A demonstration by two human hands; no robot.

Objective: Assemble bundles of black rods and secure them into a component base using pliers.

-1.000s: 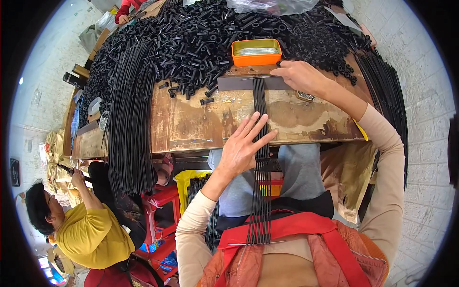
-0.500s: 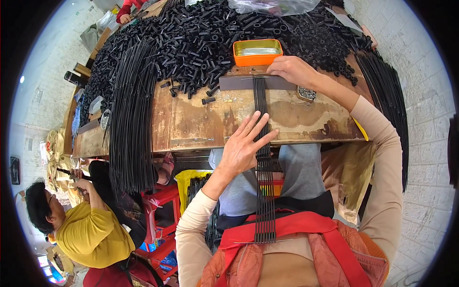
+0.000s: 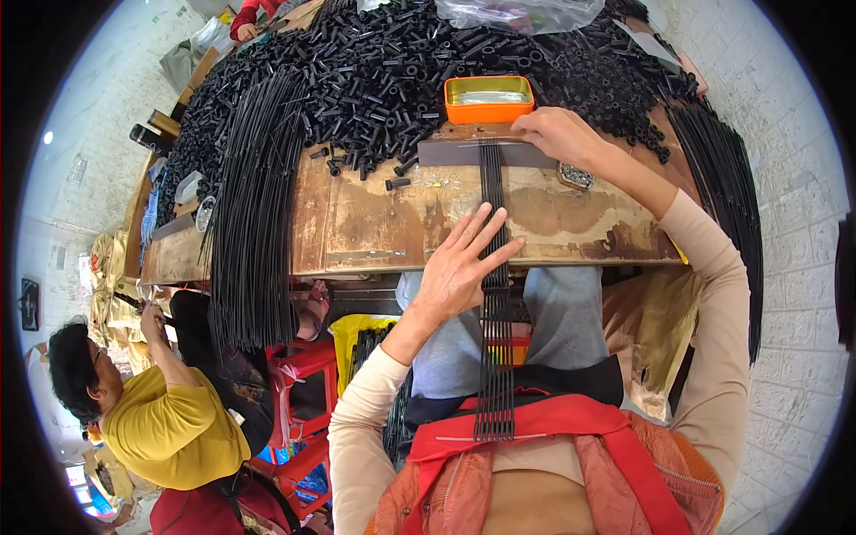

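Observation:
A narrow row of black thin rods [image 3: 494, 187] runs from the table toward my lap, side by side. My left hand [image 3: 459, 272] lies across it at the table's front edge, fingers stretched and palm down. At the far ends, over a dark grey bar [image 3: 450, 154], my right hand [image 3: 562, 136] pinches the end of a thin metal wire [image 3: 499, 141] that crosses the rods. Its fingertips are partly hidden. Another thin wire [image 3: 464, 438] crosses the near ends, over a red strap on my lap.
Beyond the bar stands an orange tin [image 3: 489, 113] of thin metal wires. Black tubular pieces [image 3: 374, 80] are heaped behind it. Long black rod bundles hang at the left [image 3: 254, 214] and right [image 3: 727, 178]. A small metal-parts container [image 3: 574, 176] sits nearby. A co-worker [image 3: 178, 419] sits at left.
The whole view has shifted slightly. My hands keep nearly the same places on the rods and wire. The co-worker at left has raised a forearm.

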